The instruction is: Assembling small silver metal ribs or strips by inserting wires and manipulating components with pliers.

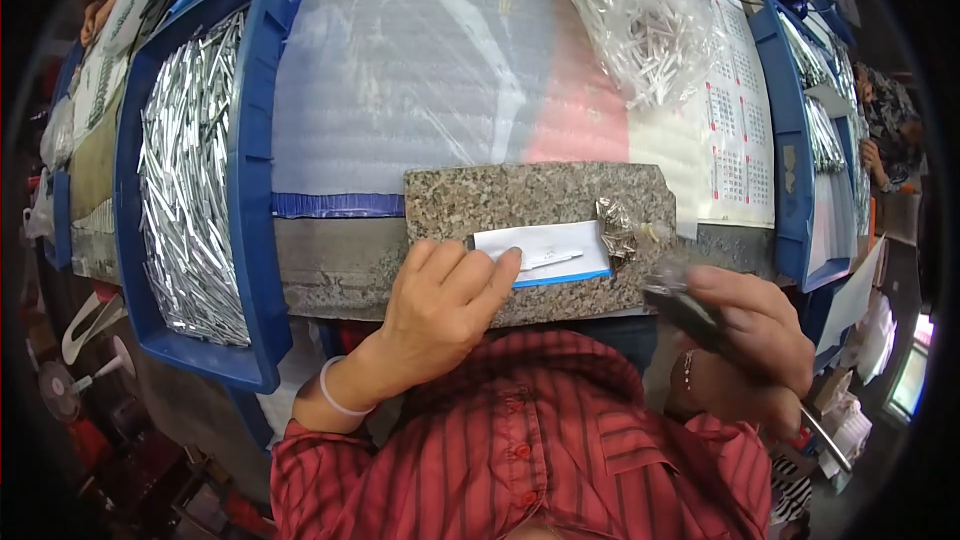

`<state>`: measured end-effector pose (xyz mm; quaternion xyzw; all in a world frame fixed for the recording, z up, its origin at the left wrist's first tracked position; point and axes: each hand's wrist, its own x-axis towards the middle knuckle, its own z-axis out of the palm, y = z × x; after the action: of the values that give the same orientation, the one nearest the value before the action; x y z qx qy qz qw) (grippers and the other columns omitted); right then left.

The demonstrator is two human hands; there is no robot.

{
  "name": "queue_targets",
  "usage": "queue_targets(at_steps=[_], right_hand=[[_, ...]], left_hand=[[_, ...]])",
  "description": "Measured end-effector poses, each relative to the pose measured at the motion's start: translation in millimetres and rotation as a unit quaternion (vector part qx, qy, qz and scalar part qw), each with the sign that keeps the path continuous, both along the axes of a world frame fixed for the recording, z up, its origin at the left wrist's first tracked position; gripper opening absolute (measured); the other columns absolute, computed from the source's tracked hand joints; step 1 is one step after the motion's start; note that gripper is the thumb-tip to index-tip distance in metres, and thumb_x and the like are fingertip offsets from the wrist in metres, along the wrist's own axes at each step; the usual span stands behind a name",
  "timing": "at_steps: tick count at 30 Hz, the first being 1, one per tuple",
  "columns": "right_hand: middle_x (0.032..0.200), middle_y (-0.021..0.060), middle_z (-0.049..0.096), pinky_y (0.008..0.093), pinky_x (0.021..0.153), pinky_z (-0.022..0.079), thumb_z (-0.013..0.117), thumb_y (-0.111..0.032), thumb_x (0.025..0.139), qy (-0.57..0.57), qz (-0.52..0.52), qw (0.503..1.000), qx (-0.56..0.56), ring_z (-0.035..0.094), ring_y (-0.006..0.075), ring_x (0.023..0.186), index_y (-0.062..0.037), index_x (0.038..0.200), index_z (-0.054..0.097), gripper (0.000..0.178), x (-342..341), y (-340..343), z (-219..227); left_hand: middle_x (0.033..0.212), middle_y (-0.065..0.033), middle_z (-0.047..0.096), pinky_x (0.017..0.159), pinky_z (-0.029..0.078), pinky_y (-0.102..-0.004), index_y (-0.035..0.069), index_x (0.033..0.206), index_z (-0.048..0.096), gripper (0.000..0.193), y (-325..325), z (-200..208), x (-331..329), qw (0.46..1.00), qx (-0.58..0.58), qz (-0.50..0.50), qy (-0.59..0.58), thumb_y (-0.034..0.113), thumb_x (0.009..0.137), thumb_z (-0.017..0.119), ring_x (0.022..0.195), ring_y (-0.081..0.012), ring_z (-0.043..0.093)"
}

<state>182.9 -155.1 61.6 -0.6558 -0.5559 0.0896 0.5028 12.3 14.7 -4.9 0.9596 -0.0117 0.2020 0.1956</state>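
A large blue bin (255, 140) is seen at nine o'clock, filled with a heap of thin silver foil-wrapped sticks (190, 180), too many to be counted. A second blue bin (785, 140) is placed at three o'clock, holding similar silver sticks (822, 130) with a white sheet laid over part of them. A clear plastic bag (640, 15) of small white tubes is set at one o'clock, again beyond counting.

At the centre, one speckled granite slab (540, 205) is laid on the bench. One white card with a blue edge (545, 252) rests on it, and one slim white stick (550, 260) is laid across the card. One crumpled piece of silver foil (615, 225) lies just beside the card at its three o'clock edge.

The left hand (440, 305) is placed at the slab's seven o'clock corner, fingers pressed together and curled, the forefinger tip touching the card's left end. The right hand (760, 340), at four o'clock, is closed around one dark, long-handled tool (700, 315), whose tip is blurred near the foil. One white bangle is worn on the left wrist.
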Motion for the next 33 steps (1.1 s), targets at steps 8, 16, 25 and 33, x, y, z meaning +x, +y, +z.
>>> queue_targets(at_steps=[8,16,25,33], right_hand=[[0.076,0.011,0.06,0.0327,0.051,0.048,0.055,-0.021,0.093,0.017,0.022,0.989,-0.148,0.061,0.0279,0.059,-0.0015,0.087,0.059,0.021,2.6,17.3,-25.4],[0.097,0.0267,0.064,0.0298,0.059,0.054,0.062,0.0,0.069,-0.002,0.007,0.999,-0.033,0.068,0.031,0.077,0.0038,0.086,0.058,0.018,-20.2,12.8,20.6],[0.083,0.0114,0.063,0.0326,0.05,0.048,0.063,-0.016,0.085,-0.061,0.086,0.983,-0.153,0.062,0.0265,0.062,-0.0025,0.089,0.058,0.015,-24.0,43.4,-21.2],[0.089,0.0115,0.065,0.0349,0.058,0.051,0.046,-0.031,0.097,-0.081,0.107,0.971,-0.2,0.064,0.031,0.07,-0.0025,0.092,0.06,0.032,-45.1,62.4,-17.4]], left_hand=[[0.082,-0.0043,0.054,0.07,0.038,-0.034,0.004,0.096,0.063,0.025,2.8,-3.7,-5.0,0.997,-0.072,0.035,-0.013,0.01,0.072,0.062,0.077,-0.0205,0.053],[0.079,-0.0069,0.052,0.064,0.037,-0.0349,0.006,0.084,0.059,0.017,5.0,-1.9,-11.9,0.989,-0.109,0.093,-0.022,0.004,0.069,0.068,0.071,-0.0242,0.051],[0.081,-0.0086,0.052,0.065,0.038,-0.0365,0.005,0.087,0.057,0.019,7.9,1.1,-18.0,0.986,-0.148,0.075,0.009,0.0,0.072,0.067,0.074,-0.0266,0.051],[0.077,-0.0102,0.044,0.064,0.039,-0.0366,0.005,0.078,0.048,0.009,8.3,3.5,-16.6,0.987,-0.142,0.076,-0.004,0.003,0.071,0.055,0.073,-0.0269,0.047]])
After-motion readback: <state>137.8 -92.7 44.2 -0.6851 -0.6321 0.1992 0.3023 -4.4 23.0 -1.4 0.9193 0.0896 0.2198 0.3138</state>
